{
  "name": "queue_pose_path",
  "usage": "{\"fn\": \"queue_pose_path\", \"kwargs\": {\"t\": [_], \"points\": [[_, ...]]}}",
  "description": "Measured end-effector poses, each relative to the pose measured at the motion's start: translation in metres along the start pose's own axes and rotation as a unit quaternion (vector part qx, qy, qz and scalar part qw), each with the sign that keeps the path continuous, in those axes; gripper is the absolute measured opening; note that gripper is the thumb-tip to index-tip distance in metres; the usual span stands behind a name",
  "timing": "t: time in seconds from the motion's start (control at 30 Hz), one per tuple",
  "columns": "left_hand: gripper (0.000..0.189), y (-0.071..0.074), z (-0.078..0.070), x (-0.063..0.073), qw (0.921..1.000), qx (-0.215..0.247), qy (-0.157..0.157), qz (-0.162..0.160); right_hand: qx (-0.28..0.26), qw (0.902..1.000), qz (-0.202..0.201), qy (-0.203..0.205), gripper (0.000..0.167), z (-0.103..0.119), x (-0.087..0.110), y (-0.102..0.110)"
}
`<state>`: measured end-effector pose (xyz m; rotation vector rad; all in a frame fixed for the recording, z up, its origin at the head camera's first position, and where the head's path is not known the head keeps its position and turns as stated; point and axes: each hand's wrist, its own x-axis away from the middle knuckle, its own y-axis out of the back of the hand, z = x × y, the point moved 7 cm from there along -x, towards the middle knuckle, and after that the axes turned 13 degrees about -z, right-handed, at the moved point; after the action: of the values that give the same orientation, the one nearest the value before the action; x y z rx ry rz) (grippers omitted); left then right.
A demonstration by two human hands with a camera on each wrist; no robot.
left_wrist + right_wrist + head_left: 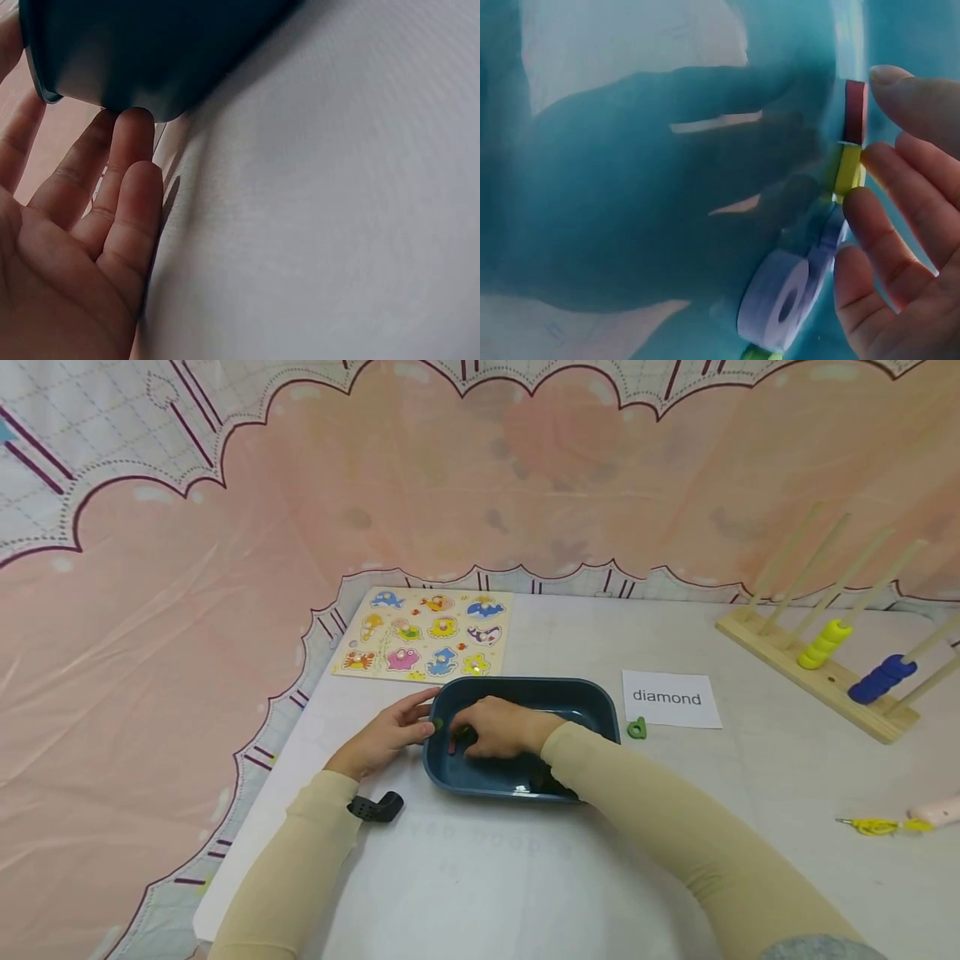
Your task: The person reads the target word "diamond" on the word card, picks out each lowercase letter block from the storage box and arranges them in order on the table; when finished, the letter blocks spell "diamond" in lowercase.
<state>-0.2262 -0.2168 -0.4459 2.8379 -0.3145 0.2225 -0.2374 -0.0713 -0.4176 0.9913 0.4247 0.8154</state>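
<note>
Your right hand (498,727) is down inside the dark blue tray (525,692), near its left end, where the small pieces line the wall. Its grip is apart: thumb near the red piece (855,112), fingertips at the yellow piece (847,172), nothing visibly clamped. The purple ring (769,289) sits further along that wall; having pieces bunched there probably explains why you reach so deep across the tray.

Your left hand (386,737) rests at the tray's left end, fingers extended and spread, fingertips against the outer wall rather than clamped on it, likely so the tray doesn't slide on the bench (510,893) while you feel among the pieces.

Right of the tray lies the "diamond" card (672,699), turned to read from your side. The green letter d (637,728) lies at its lower left edge, presumably placed under the word's first letter.
</note>
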Motion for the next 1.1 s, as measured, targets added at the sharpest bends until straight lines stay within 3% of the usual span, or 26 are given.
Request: {"fn": "queue_pose_path", "kwargs": {"t": [0.77,1.1], "points": [[0.064,-0.0011,-0.0012,0.0004,1.0000,0.003,0.009,-0.002,-0.009,0.9999,0.009,0.011,0.035,0.0036,0.0008,-0.0019],[0.067,-0.0008,0.0004,-0.0002,0.9999,0.003,0.012,-0.005,-0.016,0.9999,0.000,0.004,0.026,0.0003,0.0030,0.0016]]}}
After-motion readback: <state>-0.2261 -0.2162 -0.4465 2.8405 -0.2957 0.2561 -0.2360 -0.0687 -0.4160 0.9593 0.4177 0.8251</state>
